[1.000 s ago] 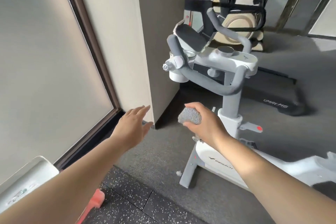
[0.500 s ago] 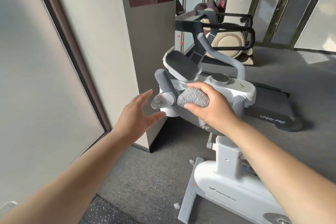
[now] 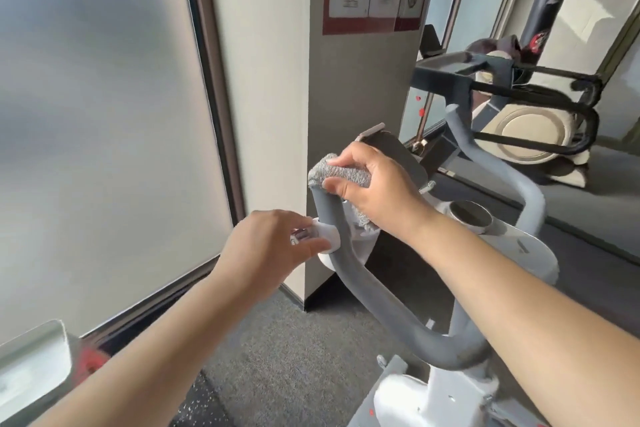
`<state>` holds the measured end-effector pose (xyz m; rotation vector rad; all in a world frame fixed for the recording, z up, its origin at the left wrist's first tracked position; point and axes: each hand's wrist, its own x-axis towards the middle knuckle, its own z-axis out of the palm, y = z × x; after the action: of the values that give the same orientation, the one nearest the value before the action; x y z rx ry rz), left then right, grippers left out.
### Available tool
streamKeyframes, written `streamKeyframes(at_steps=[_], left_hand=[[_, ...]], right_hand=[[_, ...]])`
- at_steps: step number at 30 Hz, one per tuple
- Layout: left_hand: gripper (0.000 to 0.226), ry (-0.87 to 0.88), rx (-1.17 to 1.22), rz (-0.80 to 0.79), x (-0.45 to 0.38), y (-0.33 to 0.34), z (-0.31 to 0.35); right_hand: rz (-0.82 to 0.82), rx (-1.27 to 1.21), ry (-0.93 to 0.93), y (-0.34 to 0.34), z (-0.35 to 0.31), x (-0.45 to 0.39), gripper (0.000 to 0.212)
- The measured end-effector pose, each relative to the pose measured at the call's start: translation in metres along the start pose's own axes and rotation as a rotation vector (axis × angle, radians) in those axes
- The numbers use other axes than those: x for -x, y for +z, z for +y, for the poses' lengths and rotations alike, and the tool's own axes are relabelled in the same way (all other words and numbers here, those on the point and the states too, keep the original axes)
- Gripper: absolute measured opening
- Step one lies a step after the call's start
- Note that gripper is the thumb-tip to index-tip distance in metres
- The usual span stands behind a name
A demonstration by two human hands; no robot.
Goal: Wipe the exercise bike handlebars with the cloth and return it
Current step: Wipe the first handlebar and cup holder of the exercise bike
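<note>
The white exercise bike stands in front of me with grey padded handlebars curving up on both sides. My right hand grips a grey cloth and presses it over the top end of the left handlebar. The cloth's lower part hangs behind the bar, under my palm. My left hand holds the white knob that sticks out from the side of the left handlebar. The right handlebar rises untouched behind my right wrist.
A beige pillar with a red-framed poster stands directly behind the bike. A frosted glass panel fills the left. Another dark exercise machine sits at the back right. A white object with a red part lies at lower left on the floor.
I have come closer to the bike. My right hand moved the cloth up onto the left handlebar's tip. My left hand went from open in the air to holding the white knob.
</note>
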<state>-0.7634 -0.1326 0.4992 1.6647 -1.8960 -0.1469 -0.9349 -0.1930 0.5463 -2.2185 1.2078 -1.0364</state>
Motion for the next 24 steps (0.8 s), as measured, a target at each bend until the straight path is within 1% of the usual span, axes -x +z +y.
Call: streamKeyframes(at_steps=[5,9,11,14,16,21,24], left_hand=[[0.045,-0.064,0.034,0.086,0.009,0.007,0.013],[0.046,-0.113,0.065,0.131,0.015,0.009,0.02],[0.046,-0.13,0.066,0.132,0.016,0.009,0.023],[0.043,-0.135,0.045,0.117,0.015,0.008,0.025],[0.043,-0.145,0.052,0.117,0.015,0.008,0.025],[0.037,-0.166,0.099,0.116,0.016,0.007,0.023],[0.042,-0.153,0.083,0.1,0.016,0.006,0.023]], right_hand=[[0.003,-0.053,-0.053,-0.002,0.025,0.012,0.018],[-0.097,-0.071,-0.028,-0.006,0.036,0.031,0.016],[-0.123,-0.108,-0.023,-0.013,0.035,0.029,0.017],[-0.024,-0.166,-0.044,-0.017,0.024,0.012,0.019],[0.011,-0.158,-0.048,-0.011,0.015,0.0,0.015],[-0.018,-0.121,-0.021,-0.002,0.017,0.007,0.013],[-0.09,-0.082,-0.027,0.002,0.025,0.036,0.014]])
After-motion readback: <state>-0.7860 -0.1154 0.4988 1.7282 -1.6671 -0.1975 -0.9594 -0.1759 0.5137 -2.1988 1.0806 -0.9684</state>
